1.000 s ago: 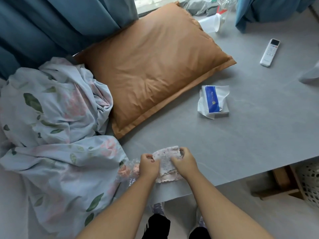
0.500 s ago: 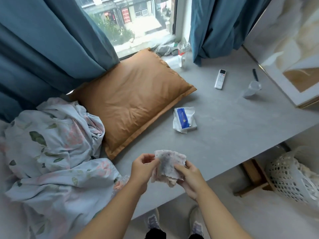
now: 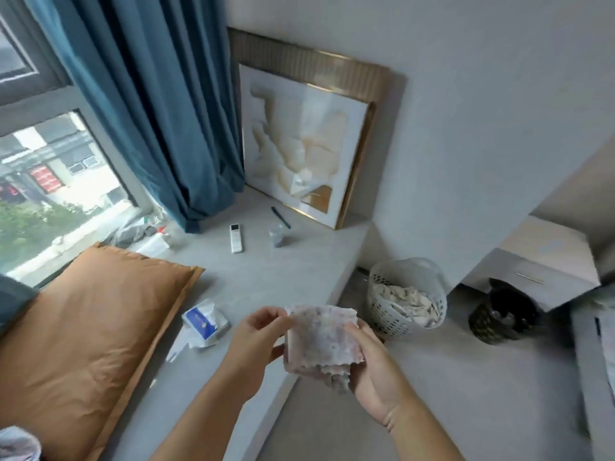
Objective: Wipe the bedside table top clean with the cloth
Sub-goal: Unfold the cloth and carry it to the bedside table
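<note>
I hold a small pale cloth (image 3: 319,341) with faint pink and purple speckles in front of me, above the edge of the grey platform (image 3: 266,281). My left hand (image 3: 256,337) pinches its upper left corner. My right hand (image 3: 376,371) grips its right side and lower folds. A white bedside table (image 3: 545,261) with a drawer stands at the right, against the wall, well beyond my hands.
An orange pillow (image 3: 90,334) lies at the left, a tissue pack (image 3: 204,319) beside it. A remote (image 3: 236,238), a small cup (image 3: 279,237) and a pen (image 3: 280,216) lie farther back. A framed picture (image 3: 306,154) leans on the wall. A white basket (image 3: 406,297) and dark bin (image 3: 502,314) stand on the floor.
My view has swung up and to the right, bringing the picture, basket and bedside table into sight. Both hands have lifted the cloth off the platform and spread it.
</note>
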